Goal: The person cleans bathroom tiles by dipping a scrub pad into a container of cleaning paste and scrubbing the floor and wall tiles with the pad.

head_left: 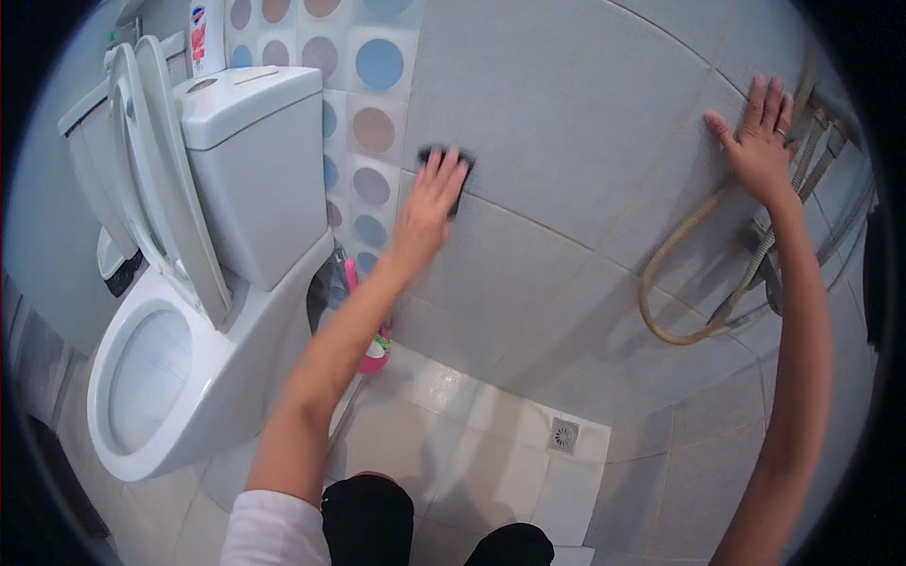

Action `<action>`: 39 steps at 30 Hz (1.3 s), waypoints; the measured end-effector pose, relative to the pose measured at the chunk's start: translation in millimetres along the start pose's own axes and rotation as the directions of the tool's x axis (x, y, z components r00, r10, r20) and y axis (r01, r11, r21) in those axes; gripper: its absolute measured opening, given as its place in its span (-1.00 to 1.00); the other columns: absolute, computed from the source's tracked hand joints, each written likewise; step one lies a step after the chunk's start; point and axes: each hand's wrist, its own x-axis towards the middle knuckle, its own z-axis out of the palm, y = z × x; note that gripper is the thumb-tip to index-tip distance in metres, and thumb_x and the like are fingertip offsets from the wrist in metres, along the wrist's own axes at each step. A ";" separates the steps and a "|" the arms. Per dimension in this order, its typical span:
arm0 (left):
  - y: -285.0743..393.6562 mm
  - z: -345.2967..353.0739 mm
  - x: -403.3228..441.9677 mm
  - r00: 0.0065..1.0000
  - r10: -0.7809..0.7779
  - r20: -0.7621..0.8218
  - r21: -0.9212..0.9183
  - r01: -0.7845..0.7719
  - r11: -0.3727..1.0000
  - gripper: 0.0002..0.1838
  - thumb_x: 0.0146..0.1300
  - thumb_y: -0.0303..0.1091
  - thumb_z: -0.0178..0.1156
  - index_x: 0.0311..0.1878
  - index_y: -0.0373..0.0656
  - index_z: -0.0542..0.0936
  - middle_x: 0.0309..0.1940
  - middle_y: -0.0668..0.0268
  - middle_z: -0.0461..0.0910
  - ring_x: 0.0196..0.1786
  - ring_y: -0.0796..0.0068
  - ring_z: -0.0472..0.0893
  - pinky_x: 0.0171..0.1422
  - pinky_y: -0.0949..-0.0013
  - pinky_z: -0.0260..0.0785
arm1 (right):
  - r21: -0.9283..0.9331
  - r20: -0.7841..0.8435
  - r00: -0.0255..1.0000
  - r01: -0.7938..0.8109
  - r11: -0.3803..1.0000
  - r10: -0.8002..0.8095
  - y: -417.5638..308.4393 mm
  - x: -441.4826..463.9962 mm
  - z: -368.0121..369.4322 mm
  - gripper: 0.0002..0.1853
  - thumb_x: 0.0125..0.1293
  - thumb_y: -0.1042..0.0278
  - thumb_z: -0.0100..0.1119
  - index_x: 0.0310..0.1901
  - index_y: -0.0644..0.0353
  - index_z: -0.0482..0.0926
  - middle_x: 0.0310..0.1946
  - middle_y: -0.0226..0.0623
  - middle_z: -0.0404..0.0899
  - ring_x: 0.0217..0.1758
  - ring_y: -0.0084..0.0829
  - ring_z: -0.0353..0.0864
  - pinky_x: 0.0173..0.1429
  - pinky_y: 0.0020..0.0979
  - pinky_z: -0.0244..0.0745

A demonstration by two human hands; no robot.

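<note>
Against the grey tiled wall (528,123), my left hand (430,212) presses a flat black pad (462,179), perhaps a scrubbing sponge; its fingers lie over the pad and hide most of it. The hand is slightly blurred. My right hand (761,151) is open and flat on the same wall at the upper right, with a ring on one finger and nothing held. Beside and below that hand hangs a beige shower hose (651,283), looped down from the metal fittings (819,141). The right forearm crosses in front of part of it.
A white toilet (250,179) with its lid raised stands at left, a bottle (206,38) on its tank. Dotted tiles (373,129) run behind it. Pink-handled items (376,357) stand in the corner. A floor drain (563,435) lies by the wall.
</note>
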 end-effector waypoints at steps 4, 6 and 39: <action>-19.4 -30.2 117.8 0.979 0.106 -0.174 0.055 -0.098 0.994 -0.22 -0.14 -0.82 0.01 0.30 -0.25 0.32 0.39 0.04 0.21 0.43 -0.05 0.19 0.46 0.02 0.11 | -0.006 0.016 1.000 -0.019 1.000 0.019 0.0 2.1 -0.9 0.03 0.18 -0.58 -0.22 0.50 -0.11 -0.26 0.54 -0.26 -0.43 0.58 -0.05 -0.46 0.34 0.49 -0.27; -28.5 -28.4 130.6 0.960 0.150 -0.236 0.104 -0.128 0.986 -0.20 -0.15 -0.81 0.05 0.31 -0.23 0.31 0.38 0.05 0.23 0.42 -0.05 0.20 0.46 0.07 0.12 | -0.011 -0.001 1.000 -0.009 1.000 0.009 1.6 1.5 1.5 0.03 0.18 -0.58 -0.22 0.50 -0.11 -0.26 0.54 -0.27 -0.43 0.58 -0.05 -0.46 0.34 0.49 -0.27; -38.3 -20.4 68.0 0.950 -0.218 -0.224 -0.009 0.222 0.975 -0.14 -0.06 -0.74 0.04 0.43 -0.25 0.12 0.46 -0.07 0.00 0.50 -0.12 -0.02 0.52 0.09 -0.02 | -0.010 -0.041 0.999 0.033 0.999 -0.034 6.9 0.2 1.1 0.00 0.19 -0.56 -0.20 0.50 -0.14 -0.23 0.54 -0.31 -0.40 0.58 -0.05 -0.43 0.34 0.48 -0.23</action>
